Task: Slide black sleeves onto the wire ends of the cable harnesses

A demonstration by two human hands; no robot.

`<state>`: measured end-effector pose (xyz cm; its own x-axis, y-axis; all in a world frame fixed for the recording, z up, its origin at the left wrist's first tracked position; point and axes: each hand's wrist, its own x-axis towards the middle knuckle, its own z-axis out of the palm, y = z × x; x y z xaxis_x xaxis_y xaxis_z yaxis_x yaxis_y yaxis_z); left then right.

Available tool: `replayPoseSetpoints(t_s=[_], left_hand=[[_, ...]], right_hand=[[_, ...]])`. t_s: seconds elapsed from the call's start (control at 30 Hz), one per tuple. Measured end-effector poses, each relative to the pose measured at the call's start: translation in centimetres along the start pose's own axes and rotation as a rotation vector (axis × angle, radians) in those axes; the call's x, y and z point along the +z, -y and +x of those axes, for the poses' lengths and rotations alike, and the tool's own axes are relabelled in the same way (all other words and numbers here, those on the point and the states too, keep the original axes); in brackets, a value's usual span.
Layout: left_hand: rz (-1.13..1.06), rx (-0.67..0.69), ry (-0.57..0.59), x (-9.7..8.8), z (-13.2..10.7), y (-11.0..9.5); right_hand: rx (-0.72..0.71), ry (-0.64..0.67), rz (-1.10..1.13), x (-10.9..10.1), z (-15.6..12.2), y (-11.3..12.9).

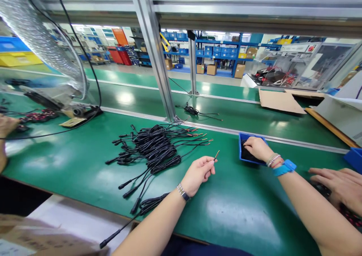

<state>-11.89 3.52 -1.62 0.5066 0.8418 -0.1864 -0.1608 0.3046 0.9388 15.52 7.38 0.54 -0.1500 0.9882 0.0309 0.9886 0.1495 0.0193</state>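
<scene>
My left hand (199,175) pinches a black cable (152,203) close to its end, and the thin orange-brown wire tip points up past the fingers. Its coiled part lies at the table's front edge, partly hidden by my left forearm, with a plug hanging over the edge. My right hand (258,148) reaches into a small blue bin (240,146) of black contents too small to name. Its fingers are curled together, and their tips are hidden among the contents. Beyond my left hand lies a heap of coiled black cables (155,144), plugs to the left and bare ends to the right.
A co-worker's hand (339,186) rests over dark parts at the right; another person's hand (7,125) shows at the far left. An aluminium post (155,52) rises behind the heap. One loose cable (192,109) and flattened cardboard (279,101) lie beyond the rail.
</scene>
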Motion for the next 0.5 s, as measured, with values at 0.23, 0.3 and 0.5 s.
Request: replayPoseSetpoints(t_s=[0.23,0.3,0.5], left_hand=[[-0.016,-0.019,-0.009,0.1,-0.2,-0.3],[-0.019,-0.023,-0.007,0.1,-0.2,-0.4],[-0.028,-0.028,-0.01,0.1,-0.3,-0.6]], right_hand=[[0.077,-0.043,0.272,-0.1,-0.3,-0.7],[0.097,-0.044,0.299,0.2,-0.3,-0.9],[0.162,-0.075,0.602,-0.7,-0.9,0.1]])
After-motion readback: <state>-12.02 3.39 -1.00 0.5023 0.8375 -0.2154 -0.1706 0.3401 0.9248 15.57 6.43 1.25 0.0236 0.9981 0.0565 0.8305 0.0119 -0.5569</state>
